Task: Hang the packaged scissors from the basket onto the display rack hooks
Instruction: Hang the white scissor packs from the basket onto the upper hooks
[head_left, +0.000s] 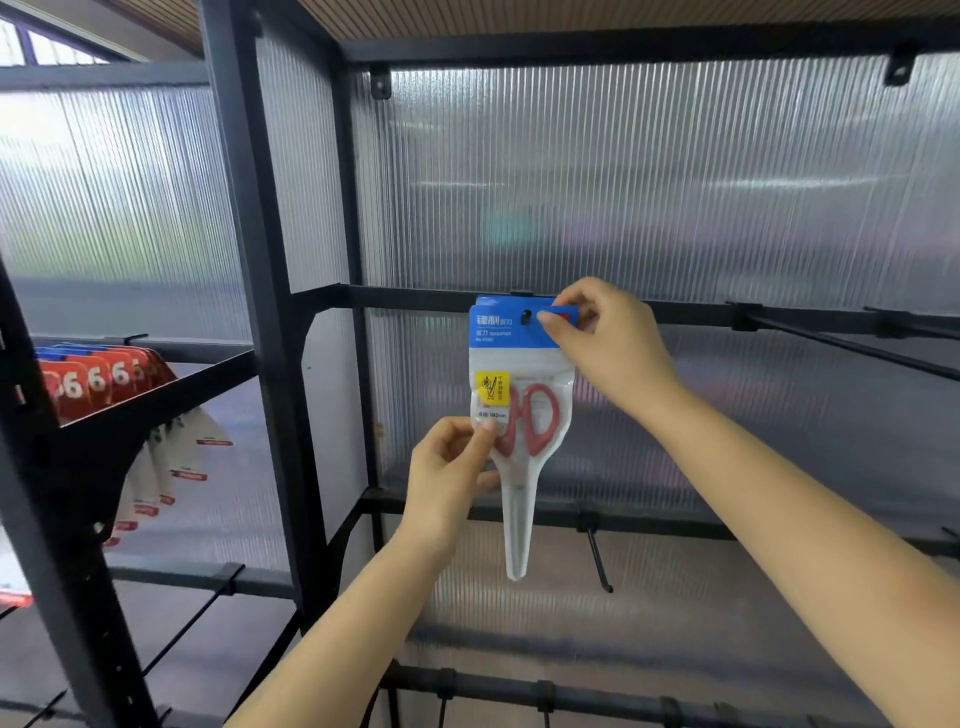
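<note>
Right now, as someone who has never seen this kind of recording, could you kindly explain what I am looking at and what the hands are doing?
This is a single picture from a camera worn on a person's head, looking forward at their two bare hands; there is no machine. The right hand pinches the blue card header of a clear plastic pack of red-handled scissors, beside its hanging hole, up against a black metal rack rail. The left hand pinches the pack's left edge lower down. Bare black hooks stick out from the rails. On the neighbouring rack to the left hang red and white packets. Ribbed translucent panels form the back.
</note>
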